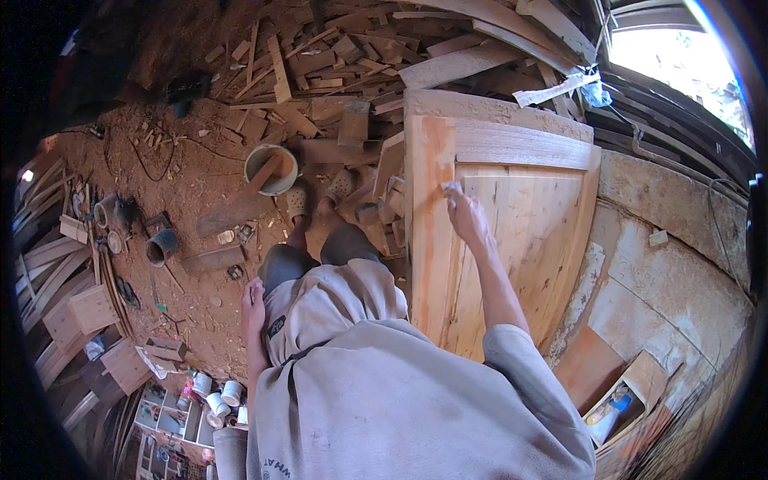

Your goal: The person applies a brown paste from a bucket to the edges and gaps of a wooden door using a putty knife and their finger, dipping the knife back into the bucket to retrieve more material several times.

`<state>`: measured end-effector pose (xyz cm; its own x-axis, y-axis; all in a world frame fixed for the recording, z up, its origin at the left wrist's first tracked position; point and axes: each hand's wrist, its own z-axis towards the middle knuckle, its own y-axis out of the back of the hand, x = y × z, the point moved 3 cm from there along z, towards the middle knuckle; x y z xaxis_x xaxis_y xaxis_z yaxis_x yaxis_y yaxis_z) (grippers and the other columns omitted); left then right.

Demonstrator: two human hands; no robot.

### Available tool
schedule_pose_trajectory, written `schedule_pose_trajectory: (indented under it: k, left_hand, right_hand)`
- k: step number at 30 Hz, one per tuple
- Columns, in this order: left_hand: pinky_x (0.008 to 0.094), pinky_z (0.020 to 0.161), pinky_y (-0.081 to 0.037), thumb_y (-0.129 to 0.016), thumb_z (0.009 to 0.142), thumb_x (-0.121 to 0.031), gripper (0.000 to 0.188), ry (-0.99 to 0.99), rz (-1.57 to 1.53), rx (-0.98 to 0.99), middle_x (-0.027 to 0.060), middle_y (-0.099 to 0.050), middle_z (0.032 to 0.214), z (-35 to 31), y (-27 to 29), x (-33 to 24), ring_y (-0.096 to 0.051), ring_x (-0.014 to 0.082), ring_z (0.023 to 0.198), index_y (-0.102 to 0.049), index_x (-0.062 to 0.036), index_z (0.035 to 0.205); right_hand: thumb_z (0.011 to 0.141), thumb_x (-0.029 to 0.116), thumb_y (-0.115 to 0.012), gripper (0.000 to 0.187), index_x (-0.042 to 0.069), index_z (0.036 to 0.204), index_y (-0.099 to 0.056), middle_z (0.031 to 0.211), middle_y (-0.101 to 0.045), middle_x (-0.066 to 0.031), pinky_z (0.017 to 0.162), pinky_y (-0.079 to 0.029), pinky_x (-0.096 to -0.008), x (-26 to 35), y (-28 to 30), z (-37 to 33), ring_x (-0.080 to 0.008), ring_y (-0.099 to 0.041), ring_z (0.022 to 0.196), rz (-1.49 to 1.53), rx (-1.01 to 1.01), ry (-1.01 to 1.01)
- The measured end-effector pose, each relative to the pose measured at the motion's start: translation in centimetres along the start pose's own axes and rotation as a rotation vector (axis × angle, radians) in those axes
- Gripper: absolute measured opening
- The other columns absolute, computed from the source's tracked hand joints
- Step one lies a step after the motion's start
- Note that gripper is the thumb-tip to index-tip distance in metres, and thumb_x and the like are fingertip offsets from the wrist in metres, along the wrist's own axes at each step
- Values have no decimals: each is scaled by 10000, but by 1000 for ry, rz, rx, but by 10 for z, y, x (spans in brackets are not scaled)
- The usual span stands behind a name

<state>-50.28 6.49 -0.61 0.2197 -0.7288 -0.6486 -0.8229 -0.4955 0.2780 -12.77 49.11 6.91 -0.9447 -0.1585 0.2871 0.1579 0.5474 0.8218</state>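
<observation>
A wooden panel door lies at my right, its pale boards set in a frame. Reddish-brown colour marks part of its left frame board. Over that board, my right hand is closed on a small whitish wad, which looks like a crumpled cloth and is too small to make out surely. The wad touches or nearly touches the wood. My left hand hangs beside my left thigh, holding nothing that I can see, its fingers loosely extended.
A pale bucket with a wooden piece in it stands ahead of my feet. Offcuts pile up beyond. A dark bucket lies on the dirt floor at left. White cans stand lower left; an open wooden box sits lower right.
</observation>
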Motion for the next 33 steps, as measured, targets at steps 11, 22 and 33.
schedule_pose_trajectory:
  k: [11,22,33]
  left_hand:
    - [323,953,-437,-475,993,-318,413,69,-57,-55,119,-582,1206,11,10,-23,-566,208,1091,-512,1,1252]
    - [316,928,-438,-480,989,-305,395,-26,7,-60,108,-599,1164,2,16,-25,-571,186,1032,-535,8,1225]
    - [310,961,-418,-480,992,-310,393,12,115,-9,120,-593,1159,-5,4,-39,-554,185,1081,-518,-7,1239]
  right_hand:
    - [960,206,-515,229,65,1118,-601,805,-644,-152,648,-487,-336,-47,33,-43,-220,-610,678,595,-17,-199]
    - [866,542,-577,498,48,832,-633,745,-649,-161,709,-449,-416,-27,57,64,-339,-618,739,-66,31,97]
    - [875,520,-572,467,61,956,-603,839,-659,-199,777,-446,-484,-43,46,62,-376,-621,877,-146,-96,13]
